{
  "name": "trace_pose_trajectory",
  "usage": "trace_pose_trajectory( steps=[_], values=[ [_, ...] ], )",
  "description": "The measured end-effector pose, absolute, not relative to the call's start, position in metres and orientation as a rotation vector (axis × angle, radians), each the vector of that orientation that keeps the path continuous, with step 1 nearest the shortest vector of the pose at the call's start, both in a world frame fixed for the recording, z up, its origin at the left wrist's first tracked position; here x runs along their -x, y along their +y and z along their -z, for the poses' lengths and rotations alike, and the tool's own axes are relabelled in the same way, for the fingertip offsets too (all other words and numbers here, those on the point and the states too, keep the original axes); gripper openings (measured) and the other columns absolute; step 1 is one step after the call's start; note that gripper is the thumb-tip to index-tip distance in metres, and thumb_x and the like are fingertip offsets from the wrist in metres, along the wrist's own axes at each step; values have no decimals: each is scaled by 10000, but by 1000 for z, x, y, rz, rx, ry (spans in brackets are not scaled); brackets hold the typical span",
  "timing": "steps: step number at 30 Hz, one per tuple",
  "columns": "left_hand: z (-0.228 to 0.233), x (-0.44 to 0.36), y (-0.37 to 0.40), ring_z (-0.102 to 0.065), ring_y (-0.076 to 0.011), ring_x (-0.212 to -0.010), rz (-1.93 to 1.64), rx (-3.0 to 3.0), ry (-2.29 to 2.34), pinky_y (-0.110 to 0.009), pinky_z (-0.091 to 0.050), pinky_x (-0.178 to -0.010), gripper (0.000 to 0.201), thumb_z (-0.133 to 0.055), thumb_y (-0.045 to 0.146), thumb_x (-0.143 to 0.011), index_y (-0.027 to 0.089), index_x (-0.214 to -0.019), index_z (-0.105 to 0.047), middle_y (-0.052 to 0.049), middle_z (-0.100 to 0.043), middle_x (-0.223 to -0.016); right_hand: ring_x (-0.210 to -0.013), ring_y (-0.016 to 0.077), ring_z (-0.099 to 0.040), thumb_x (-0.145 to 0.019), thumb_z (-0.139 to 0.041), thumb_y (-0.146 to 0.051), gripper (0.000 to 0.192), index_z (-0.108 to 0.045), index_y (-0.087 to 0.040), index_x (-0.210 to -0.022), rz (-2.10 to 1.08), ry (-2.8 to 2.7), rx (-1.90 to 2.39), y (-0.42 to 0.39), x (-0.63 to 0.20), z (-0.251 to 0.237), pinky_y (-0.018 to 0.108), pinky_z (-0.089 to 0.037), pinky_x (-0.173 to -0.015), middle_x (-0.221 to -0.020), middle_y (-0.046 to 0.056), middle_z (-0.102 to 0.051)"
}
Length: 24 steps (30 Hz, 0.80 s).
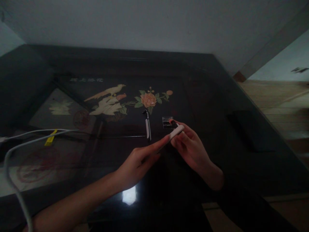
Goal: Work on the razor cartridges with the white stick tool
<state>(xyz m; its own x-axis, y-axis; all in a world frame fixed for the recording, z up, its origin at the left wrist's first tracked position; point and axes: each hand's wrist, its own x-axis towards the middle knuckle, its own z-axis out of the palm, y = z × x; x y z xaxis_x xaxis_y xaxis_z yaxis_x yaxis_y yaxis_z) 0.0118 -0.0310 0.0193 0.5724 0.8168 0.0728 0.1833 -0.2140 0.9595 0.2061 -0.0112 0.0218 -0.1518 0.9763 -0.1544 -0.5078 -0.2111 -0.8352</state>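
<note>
Both hands meet over the dark glossy table. My right hand (190,145) is closed around a slim white-handled tool (177,131) with a dark part at its far end, partly hidden by the fingers. My left hand (142,164) grips the near end of the same tool with its fingertips, fingers held straight together. To the left of the tool lies a similar white-and-black handled piece (148,129) with a thin bent neck and dark tip. Just beyond my right fingertips sits a small clear case (166,122) with dark pieces inside; its exact contents are too dim to tell.
The table (198,71) carries a bird-and-flower picture (148,100) under its shiny surface. White cables (14,180) with a yellow tag (50,138) run along the left. A flat dark object (249,130) lies at the right. A wall (120,25) stands behind.
</note>
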Motion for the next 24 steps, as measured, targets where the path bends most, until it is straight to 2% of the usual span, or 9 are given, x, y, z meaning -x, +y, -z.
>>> trace_pose_trajectory(
  steps=[7,12,20,24],
  values=[
    [-21,-11,-31,-631,-184,-1194,-728,-1739,800,-302,-505,-1021,537,-485,148,-946,287,-1460,-415,-7,-543,-1429,-480,72,-296,-676,-819,-359,378,-714,-257,-1024,-1622,-768,868,-12,-206,-23,236,-232,-445,-565,-80,-448],
    [-20,-13,-28,-589,-203,-1249,-766,-1723,852,-346,-464,-1075,521,-472,154,-953,271,-1457,-421,-6,-541,-1429,-484,64,-283,-670,-828,-380,362,-723,-240,-987,-1636,-780,874,-13,-206,-24,233,-256,-453,-571,-83,-424],
    [-17,-10,-25,-523,-205,-1314,-796,-1718,939,-348,-414,-1117,497,-466,224,-979,297,-1467,-405,4,-493,-1468,-461,68,-269,-617,-857,-427,353,-719,-230,-875,-1648,-759,860,-12,-205,-24,250,-200,-456,-523,-89,-447],
    [-17,-10,-24,-497,-212,-1337,-804,-1715,992,-361,-383,-1140,498,-476,241,-975,272,-1468,-412,-10,-483,-1476,-457,69,-276,-632,-850,-420,351,-706,-237,-895,-1650,-769,838,-12,-205,-22,245,-201,-455,-517,-94,-447]
  ],
)
